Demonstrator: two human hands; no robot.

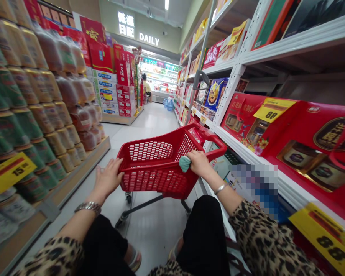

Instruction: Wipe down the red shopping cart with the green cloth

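A red plastic shopping cart (158,174) stands sideways in front of my knees, its handle toward the right-hand shelves. My left hand (107,178) grips the left corner of the basket, with its fingers along the rim and the thumb near the outer wall. At the near rim, toward the handle end, my right hand (199,163) is closed on a bunched pale green cloth (184,163). The cloth lies against the rim. Most of it inside the fist is hidden. The basket's floor is mostly out of sight behind its near wall.
Stacked cans (20,126) line the left on a low platform (77,172). White shelves (276,50) with red gift boxes (313,142) run close along the right. A pole (199,57) rises beside the handle. Farther down the aisle are blue-wrapped bottles (169,104) and a person (147,89).
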